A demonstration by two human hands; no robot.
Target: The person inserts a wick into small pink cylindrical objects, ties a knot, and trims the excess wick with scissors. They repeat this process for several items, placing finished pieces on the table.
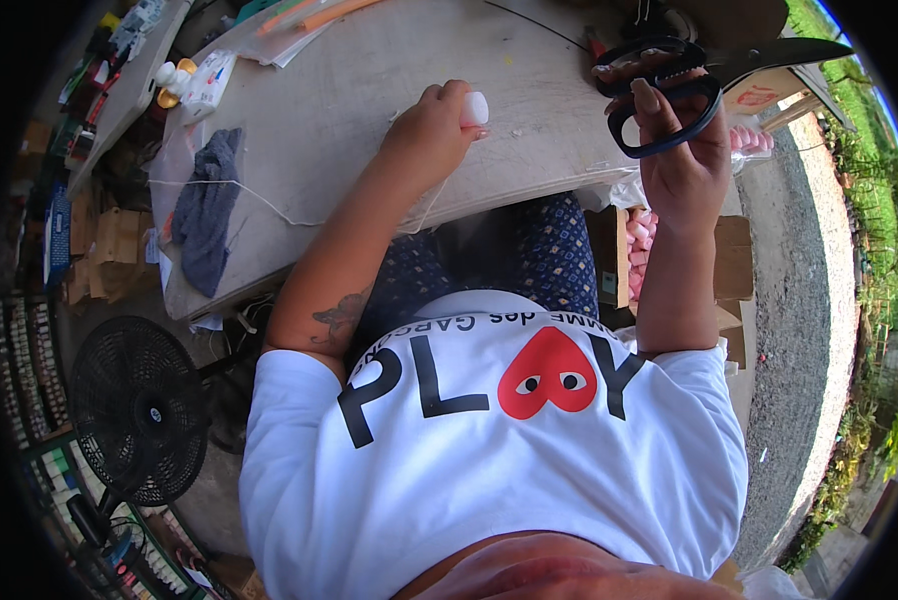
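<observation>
The right hand holds scissors at the right end of the table; their long axis points rightward, away from the left hand; this stands apart, clamped on a white block near the table's middle.

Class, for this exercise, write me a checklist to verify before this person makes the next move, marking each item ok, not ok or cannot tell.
1. White object gripped: ok, held in the fingers of the left hand.
2. Scissors in hand: ok, the right hand holds them by the handles.
3. Visible blade directed away from the left hand: ok, it points off to the right.
4. Blades closed: cannot tell; only one shows clearly.
5. White thread clear of the left forearm: not ok, it seems to pass behind it.
6. Grey cloth apart from both hands: ok, it lies at the table's left.
</observation>
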